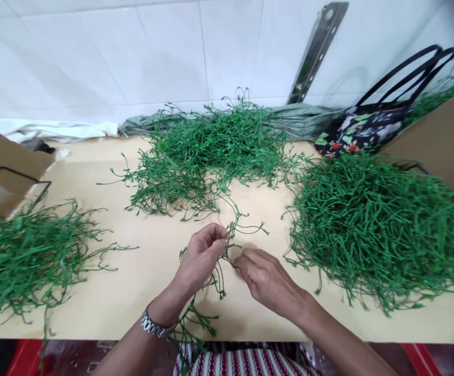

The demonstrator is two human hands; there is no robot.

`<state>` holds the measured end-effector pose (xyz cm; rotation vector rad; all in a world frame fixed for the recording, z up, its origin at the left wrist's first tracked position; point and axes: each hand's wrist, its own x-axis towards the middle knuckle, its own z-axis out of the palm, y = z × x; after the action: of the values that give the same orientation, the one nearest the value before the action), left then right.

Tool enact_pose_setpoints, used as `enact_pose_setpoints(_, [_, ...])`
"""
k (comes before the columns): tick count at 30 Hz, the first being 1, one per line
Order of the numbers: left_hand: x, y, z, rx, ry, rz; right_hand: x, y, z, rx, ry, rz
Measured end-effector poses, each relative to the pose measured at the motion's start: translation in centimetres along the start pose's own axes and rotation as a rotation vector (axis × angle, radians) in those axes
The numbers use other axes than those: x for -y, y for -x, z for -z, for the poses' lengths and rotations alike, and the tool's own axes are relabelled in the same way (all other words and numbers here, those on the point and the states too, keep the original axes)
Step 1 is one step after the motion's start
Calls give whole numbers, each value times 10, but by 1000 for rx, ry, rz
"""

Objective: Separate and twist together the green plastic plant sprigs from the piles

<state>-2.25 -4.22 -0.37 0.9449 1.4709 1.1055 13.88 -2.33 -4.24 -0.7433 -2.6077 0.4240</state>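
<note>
My left hand (203,253), with a metal watch (154,322) on its wrist, pinches thin green artificial stems (233,230) between thumb and forefinger. To its right, my right hand (260,274) is closed at the lower end of the same stems; its fingertips are partly hidden. More strands of the stems hang below my left hand, down over the table's front edge. Just beyond both hands lies a loose heap of green stems (219,146). A larger pile of stems (375,235) is to the right, and another pile (27,256) to the left.
Cardboard boxes stand at the left (10,162) and right (442,130) of the beige table (121,297). A black wire frame (23,180) is by the left box. A floral bag (362,128) with black handles sits at the back right. A metal bracket (317,52) leans against the tiled wall.
</note>
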Motion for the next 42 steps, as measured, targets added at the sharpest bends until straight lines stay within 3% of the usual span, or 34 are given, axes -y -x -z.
enact_pose_setpoints(3, [1,0,-2,0,-33,-5,5,5,18,10,47,12])
enact_pose_setpoints(7, [0,1,-4,27,-124,-29,6,0,54,-258,-68,32])
enact_pose_setpoints(9, [-1,2,-5,68,-149,-48,2,-9,62,-340,-127,-69])
enact_pose_setpoints(12, [-2,4,-9,130,-188,-107,-5,-21,55,-342,-173,-304])
enact_pose_setpoints(14, [-1,5,-11,157,-198,-125,-8,-24,45,-356,-240,-377])
enact_pose_setpoints(20, [4,3,-18,74,-68,-88,-10,-15,35,-348,-494,-373])
enact_pose_setpoints(24, [4,2,-22,-19,60,-91,-6,-7,34,-364,-500,-335])
enact_pose_setpoints(26, [4,2,-23,-61,113,-95,-6,-1,32,-305,-513,-348])
enact_pose_setpoints(29, [4,2,-20,-90,88,-122,-13,11,35,-183,-574,-411])
enact_pose_setpoints(31, [4,2,-18,-68,7,-140,-21,17,45,-250,-548,-423])
enact_pose_setpoints(34, [3,2,-15,-21,-106,-174,-30,15,66,-518,-374,-282])
enact_pose_setpoints(35, [2,2,-15,0,-129,-188,-31,11,72,-549,-316,-190])
enact_pose_setpoints(38, [1,3,-16,61,-145,-223,-29,-6,74,-355,-233,58])
enact_pose_setpoints(40, [1,4,-17,78,-130,-239,-28,-14,65,-227,-239,103])
enact_pose_setpoints(42, [3,6,-18,81,-115,-246,-27,-16,54,-211,-262,81])
